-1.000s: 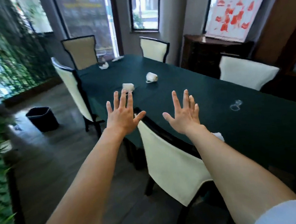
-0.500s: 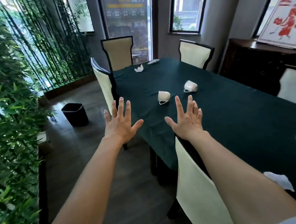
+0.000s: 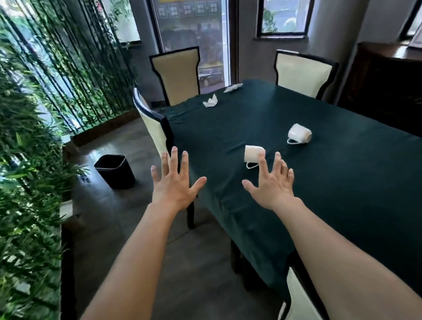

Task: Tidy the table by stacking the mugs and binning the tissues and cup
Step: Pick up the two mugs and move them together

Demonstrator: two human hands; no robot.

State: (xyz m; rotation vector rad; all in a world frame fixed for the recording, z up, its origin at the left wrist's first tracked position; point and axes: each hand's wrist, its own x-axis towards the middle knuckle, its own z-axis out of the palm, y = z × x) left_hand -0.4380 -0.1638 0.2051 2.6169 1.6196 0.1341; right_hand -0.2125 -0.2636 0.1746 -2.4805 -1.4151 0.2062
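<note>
Nothing's looking done yet: both mugs point(image 3: 254, 153) point(image 3: 299, 133) lying loose at 1 o'clock, tissues point(image 3: 211, 101) sitting at 12, bin point(image 3: 114, 171) waiting at 10, left hand point(image 3: 175, 186) & right hand point(image 3: 274, 183) hovering spread wide, gripping nothing

It looked like a private dining room in a restaurant: a long table point(image 3: 335, 173) under a dark green cloth, cream high-backed chairs point(image 3: 177, 75) around it, a dark wooden sideboard point(image 3: 398, 85) by the wall, and a bamboo screen point(image 3: 41, 73) along the windows.
</note>
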